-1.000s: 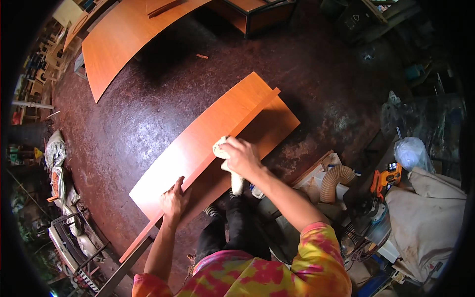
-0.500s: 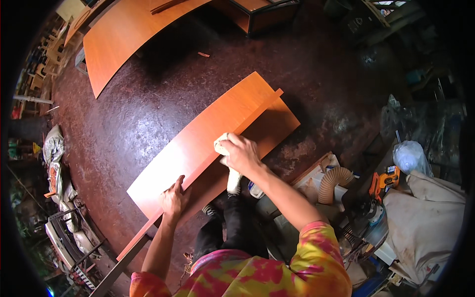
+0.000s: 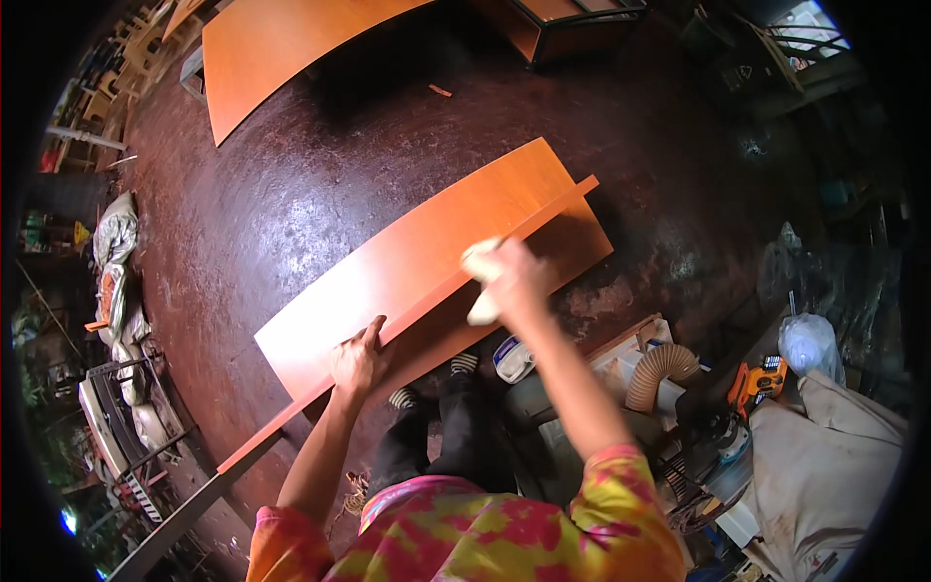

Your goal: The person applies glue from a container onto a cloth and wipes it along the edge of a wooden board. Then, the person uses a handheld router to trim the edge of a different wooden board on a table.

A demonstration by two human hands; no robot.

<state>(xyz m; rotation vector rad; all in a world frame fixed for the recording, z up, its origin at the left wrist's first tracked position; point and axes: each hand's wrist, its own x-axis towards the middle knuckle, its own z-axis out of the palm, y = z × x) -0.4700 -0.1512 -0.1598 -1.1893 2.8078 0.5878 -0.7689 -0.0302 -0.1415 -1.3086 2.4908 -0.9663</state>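
Note:
My right hand (image 3: 516, 281), smeared by motion, is closed on a pale cream rag (image 3: 482, 260). The rag is at the edge of a long, narrow orange-brown wooden strip (image 3: 436, 294), and part of it hangs below my fingers. My left hand (image 3: 359, 361) grips the same strip nearer its lower-left end, with the index finger stretched along it; the underside of this grip is hidden. The strip runs diagonally over a wide orange-brown wooden panel (image 3: 388, 247), whose left part shines with glare.
A larger curved wooden panel (image 3: 281, 58) lies at the far left. To my right are a ribbed beige hose (image 3: 661, 373), an orange power tool (image 3: 758, 383) and a grey-beige cloth (image 3: 815, 466). Wrapped bundles (image 3: 118, 233) line the left side of the dark red floor (image 3: 213, 213).
My right hand and the rag have moved slightly up and right along the strip. My left hand keeps its grip on the strip. The whole view has shifted a little.

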